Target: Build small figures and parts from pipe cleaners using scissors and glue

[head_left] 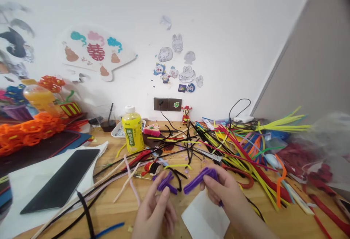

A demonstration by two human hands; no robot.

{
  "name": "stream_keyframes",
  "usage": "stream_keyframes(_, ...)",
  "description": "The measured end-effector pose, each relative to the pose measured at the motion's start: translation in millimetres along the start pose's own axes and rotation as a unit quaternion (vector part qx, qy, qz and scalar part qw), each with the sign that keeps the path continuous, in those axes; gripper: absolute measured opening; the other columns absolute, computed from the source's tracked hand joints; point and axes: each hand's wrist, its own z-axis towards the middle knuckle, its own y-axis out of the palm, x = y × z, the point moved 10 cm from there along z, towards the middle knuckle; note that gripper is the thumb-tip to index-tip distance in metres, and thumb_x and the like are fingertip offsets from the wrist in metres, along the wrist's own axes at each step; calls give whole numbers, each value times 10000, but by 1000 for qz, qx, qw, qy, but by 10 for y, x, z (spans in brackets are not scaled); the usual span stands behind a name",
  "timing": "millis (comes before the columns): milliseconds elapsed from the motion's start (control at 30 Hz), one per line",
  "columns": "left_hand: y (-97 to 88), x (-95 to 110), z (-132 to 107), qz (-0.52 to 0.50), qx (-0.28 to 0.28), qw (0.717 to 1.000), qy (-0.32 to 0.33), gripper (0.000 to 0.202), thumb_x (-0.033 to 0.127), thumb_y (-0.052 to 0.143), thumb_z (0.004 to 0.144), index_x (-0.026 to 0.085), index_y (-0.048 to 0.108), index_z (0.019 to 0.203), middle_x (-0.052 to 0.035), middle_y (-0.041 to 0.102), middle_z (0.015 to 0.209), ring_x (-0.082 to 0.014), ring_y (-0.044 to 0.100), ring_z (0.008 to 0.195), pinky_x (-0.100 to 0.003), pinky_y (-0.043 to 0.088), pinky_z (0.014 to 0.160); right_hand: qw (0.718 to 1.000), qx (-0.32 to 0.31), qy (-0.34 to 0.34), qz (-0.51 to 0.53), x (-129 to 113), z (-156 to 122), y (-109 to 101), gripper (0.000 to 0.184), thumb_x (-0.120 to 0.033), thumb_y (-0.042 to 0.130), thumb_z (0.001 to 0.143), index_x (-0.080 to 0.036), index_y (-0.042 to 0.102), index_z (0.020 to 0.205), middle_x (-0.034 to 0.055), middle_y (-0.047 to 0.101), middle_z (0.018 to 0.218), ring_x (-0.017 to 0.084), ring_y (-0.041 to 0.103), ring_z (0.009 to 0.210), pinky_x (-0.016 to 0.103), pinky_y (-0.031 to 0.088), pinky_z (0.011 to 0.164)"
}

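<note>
My right hand (222, 184) is closed in a pinch on a folded bundle of fuzzy purple pipe cleaners (197, 181), held above the table. My left hand (158, 210) is raised to its left, the thumb and index finger apart, with nothing visible between them. Just past its fingertips is a second, smaller purple pipe cleaner piece (168, 185) with crossing strands; whether the index finger touches it I cannot tell. Below my right hand a white square of paper (206, 215) lies on the wooden table. Silver scissors (210, 155) rest behind the purple bundle.
Loose pipe cleaners (246, 159) in many colours cover the right side. A yellow drink bottle (132, 131) stands at the back, near a plastic cup (105, 120) with a straw. On the left, a black tablet-like slab (64, 180) lies on white paper beside orange fuzzy flowers (32, 131).
</note>
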Motion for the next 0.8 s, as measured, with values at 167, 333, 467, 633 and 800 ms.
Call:
stream_keyframes(167, 19, -15, -22, 54, 6, 996, 67, 384, 428, 662, 634, 170, 612, 913, 13, 573, 547, -83, 478, 365, -188, 356, 379, 998, -43, 6, -55, 42, -51, 127, 329, -443, 631, 671, -160, 565, 826, -25, 526, 577, 27, 288, 359, 171, 199, 351)
stream_keyframes(333, 36, -12, -9, 108, -5, 993, 56, 236, 333, 679, 638, 196, 666, 830, 27, 533, 476, -98, 472, 357, -198, 371, 389, 986, -41, -52, -156, -117, -79, 131, 265, -355, 667, 636, -185, 616, 833, 18, 580, 729, 133, 512, 624, 240, 399, 557)
stream_keyframes(467, -27, 147, -12, 140, 18, 986, 89, 151, 285, 685, 636, 214, 693, 769, 8, 555, 490, -117, 489, 387, -204, 387, 416, 973, -30, -70, -218, -167, -81, 83, 229, -329, 632, 666, -192, 628, 849, 38, 614, 789, 172, 539, 704, 276, 415, 624)
stream_keyframes(633, -30, 241, -45, 175, 34, 977, 117, 71, 255, 686, 635, 226, 693, 699, -17, 592, 567, -131, 510, 438, -207, 391, 457, 963, -16, -90, -254, -195, -95, 61, 181, -302, 606, 692, -192, 631, 834, 31, 628, 783, 161, 544, 674, 269, 428, 611)
stream_keyframes(800, 28, 259, -70, 202, 22, 973, 111, 67, 263, 663, 663, 203, 692, 669, -27, 572, 557, -126, 499, 446, -200, 375, 462, 961, -15, -90, -262, -219, -95, 71, 212, -287, 605, 700, -217, 638, 897, 47, 642, 879, 190, 563, 784, 293, 436, 680)
